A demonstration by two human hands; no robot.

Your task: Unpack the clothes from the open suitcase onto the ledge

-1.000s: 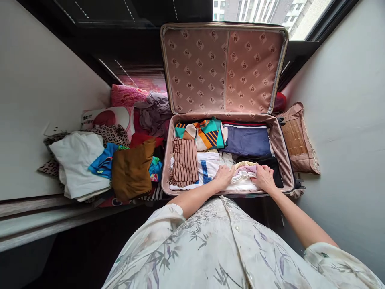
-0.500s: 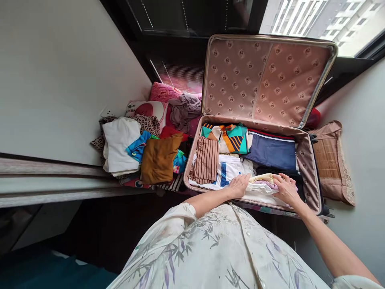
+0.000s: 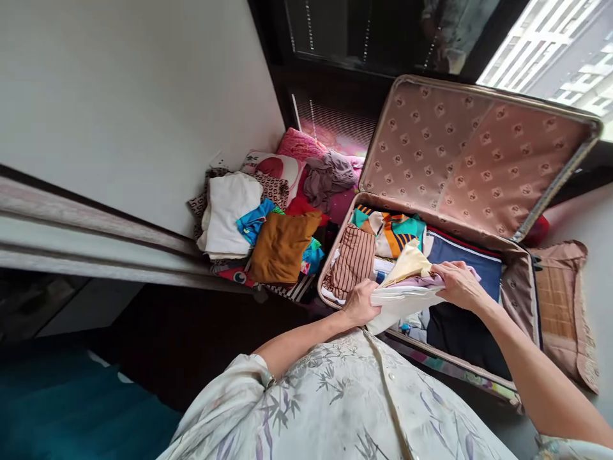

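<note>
Between my two hands hangs a bundle of white, lilac and pale yellow clothes [image 3: 405,300], raised above the front of the open suitcase [image 3: 481,377]. My left hand [image 3: 361,303] is closed on its left edge. On its right end my right hand [image 3: 460,284] has a grip, the fingertips partly hidden in the cloth. Inside the case lie a brown striped garment [image 3: 352,259], a teal and orange patterned one [image 3: 395,230], navy cloth [image 3: 474,262] and a black garment [image 3: 464,338]. Part of a white garment shows behind the bundle.
Left of the case is a heap with a mustard garment [image 3: 282,246], a white folded garment [image 3: 232,211], a mauve cloth [image 3: 330,176] and pillows. The raised suitcase lid [image 3: 460,153] leans toward the window. A brown woven mat [image 3: 565,306] lies on the right.
The bundle has risen out of the case's front part, both hands lifting it, and black and grey-white items beneath now show. The view has turned, shifting the case to the right.
</note>
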